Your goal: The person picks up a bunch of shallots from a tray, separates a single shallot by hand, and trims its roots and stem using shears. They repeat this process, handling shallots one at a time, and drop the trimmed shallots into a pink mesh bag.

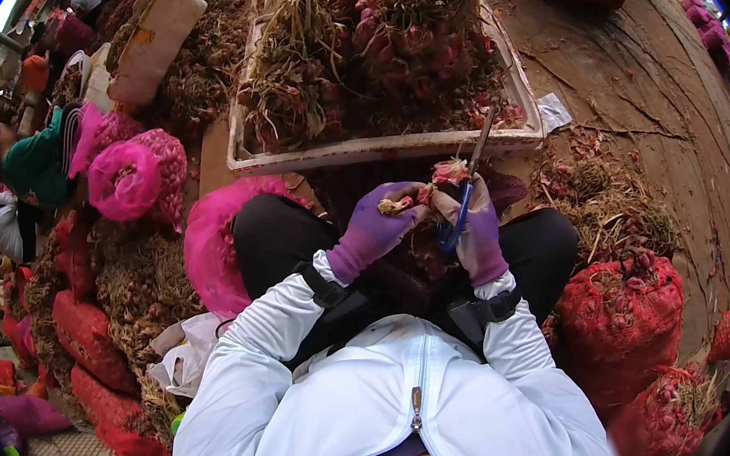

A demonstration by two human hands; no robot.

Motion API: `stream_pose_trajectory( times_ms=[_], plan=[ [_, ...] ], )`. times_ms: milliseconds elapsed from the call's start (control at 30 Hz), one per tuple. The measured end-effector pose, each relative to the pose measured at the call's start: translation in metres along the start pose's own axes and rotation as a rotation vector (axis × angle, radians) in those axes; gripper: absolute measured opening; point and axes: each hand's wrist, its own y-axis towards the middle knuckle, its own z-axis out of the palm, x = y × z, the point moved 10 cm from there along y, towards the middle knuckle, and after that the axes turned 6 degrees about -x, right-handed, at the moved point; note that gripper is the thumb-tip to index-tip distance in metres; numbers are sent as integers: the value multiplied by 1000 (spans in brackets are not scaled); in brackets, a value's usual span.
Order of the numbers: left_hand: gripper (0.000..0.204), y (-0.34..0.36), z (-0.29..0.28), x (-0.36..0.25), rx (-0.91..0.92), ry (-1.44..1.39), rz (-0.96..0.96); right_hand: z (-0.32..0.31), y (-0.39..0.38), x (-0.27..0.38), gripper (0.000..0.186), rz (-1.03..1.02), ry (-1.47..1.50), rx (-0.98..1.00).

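My left hand (pixel 376 228), in a purple glove, is closed around a small bunch of shallots (pixel 396 205), pale dry ends showing at the fingers. My right hand (pixel 480 237), gloved in purple and greyish white, grips blue-handled scissors (pixel 462 210). Their long dark blades point up and away, toward the tray's near rim. Pink, papery shallot pieces (pixel 450 171) show at the right fingertips, beside the blades; whether the fingers hold them I cannot tell. Both hands are close together above my lap. Just beyond them stands a white foam tray (pixel 330 154) heaped with shallots (pixel 380 42) and dry tops.
At my left knee sits a pink mesh bag (pixel 213 236). Dry trimmings (pixel 609 200) lie on the right, near a full red mesh sack (pixel 620 316). More red sacks (pixel 94 340) line the left. A person in green (pixel 36 171) is at the far left.
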Motion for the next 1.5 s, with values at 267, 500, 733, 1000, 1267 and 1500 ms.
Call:
stream_pose_trajectory(
  times_ms=[267,500,733,1000,1267,1500],
  plan=[
    [37,-6,12,-32,110,60,291,-2,-2,-5,25,155,122,122],
    [24,-2,6,10,116,-123,-18,5,-8,-4,38,77,-81,76],
    [33,2,1,46,-10,-621,-360,-1,-8,-25,45,174,153,-6],
    [59,15,-3,44,43,-609,-323,-4,-7,-21,36,-13,-107,-52],
    [78,57,-26,7,131,-462,-303,21,-66,-18,34,136,-386,293],
    [74,50,-21,-2,-40,-551,-322,32,-81,-45,46,330,-451,402]
  ],
)
